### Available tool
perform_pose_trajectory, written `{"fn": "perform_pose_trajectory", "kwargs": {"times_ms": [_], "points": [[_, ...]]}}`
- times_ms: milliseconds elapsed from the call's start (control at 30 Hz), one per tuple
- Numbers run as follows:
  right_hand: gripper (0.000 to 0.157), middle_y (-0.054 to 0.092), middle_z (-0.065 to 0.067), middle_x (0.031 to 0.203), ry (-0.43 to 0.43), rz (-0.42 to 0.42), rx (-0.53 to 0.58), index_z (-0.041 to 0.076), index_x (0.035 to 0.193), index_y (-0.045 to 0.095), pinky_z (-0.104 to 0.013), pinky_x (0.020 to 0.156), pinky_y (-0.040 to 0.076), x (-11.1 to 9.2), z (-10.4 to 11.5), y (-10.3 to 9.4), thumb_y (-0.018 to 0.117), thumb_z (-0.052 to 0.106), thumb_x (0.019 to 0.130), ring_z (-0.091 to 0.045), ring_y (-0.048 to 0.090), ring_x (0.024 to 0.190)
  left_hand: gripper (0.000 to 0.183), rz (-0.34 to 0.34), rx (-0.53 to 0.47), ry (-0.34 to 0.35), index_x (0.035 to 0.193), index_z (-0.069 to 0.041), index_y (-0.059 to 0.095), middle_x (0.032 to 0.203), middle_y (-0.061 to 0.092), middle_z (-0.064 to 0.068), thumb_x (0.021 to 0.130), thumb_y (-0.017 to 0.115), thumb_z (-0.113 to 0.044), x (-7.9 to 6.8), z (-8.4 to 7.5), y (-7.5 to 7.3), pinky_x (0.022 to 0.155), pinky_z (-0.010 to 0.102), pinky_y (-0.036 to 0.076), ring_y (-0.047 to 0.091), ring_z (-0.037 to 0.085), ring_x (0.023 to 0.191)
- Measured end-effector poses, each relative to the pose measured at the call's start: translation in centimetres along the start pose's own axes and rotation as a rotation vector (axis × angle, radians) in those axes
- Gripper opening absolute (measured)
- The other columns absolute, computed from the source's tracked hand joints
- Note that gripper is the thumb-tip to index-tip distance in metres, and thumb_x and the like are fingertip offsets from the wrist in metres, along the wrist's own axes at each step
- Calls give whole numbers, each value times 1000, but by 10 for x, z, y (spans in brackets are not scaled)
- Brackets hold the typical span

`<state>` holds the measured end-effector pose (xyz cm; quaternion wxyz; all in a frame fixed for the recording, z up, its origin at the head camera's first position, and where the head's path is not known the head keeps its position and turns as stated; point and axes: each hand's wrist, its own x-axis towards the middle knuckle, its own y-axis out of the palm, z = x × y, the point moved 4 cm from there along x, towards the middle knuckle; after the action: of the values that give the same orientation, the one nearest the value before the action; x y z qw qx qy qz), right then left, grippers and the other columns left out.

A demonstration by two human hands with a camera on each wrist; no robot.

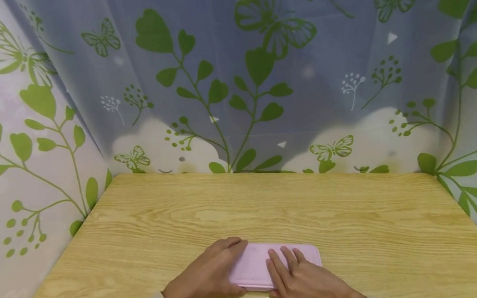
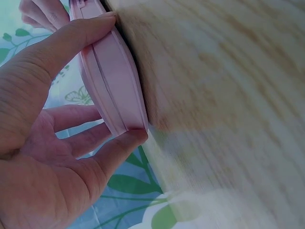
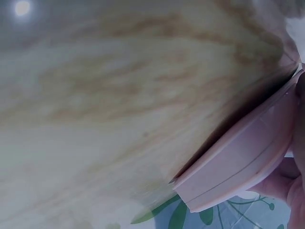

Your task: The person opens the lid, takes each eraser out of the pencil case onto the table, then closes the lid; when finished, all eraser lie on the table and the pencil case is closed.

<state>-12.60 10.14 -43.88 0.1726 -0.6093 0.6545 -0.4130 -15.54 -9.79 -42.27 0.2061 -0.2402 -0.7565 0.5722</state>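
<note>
A pink zip case, flat with rounded corners, lies lengthwise on the table near its front. My left hand grips its left end, thumb on the near side and fingers reaching to the far side. In the left wrist view the thumb crosses the side wall, where a seam runs along the case, and a small zip pull shows at the top edge. My right hand holds the right half, with fingers spread over the top and the thumb at the near edge. That thumb's tip is mostly hidden.
The wood-grain table extends behind and to both sides of the case. A blue and white curtain with green leaves and butterflies hangs along the back edge and both sides. Light reflects off the table just before the case.
</note>
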Motion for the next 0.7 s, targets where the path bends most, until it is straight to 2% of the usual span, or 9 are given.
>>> {"fn": "perform_pose_trajectory", "kwargs": {"times_ms": [433,700], "points": [[60,71,-23,111,-19,-67,-41,-2,116,70,-44,71,61,2,5,2,20,30,111,-36,72,89,96,21,6,0,142,3,53,140,57,17,67,95,-39,2,0,-1,107,43,46,57,31,124],[60,71,-18,112,-21,-96,-59,1,117,69,-42,71,61,-1,3,3,20,35,112,-36,71,89,96,21,0,7,142,3,52,140,57,18,66,95,-38,3,0,-1,107,43,47,57,32,123]]}}
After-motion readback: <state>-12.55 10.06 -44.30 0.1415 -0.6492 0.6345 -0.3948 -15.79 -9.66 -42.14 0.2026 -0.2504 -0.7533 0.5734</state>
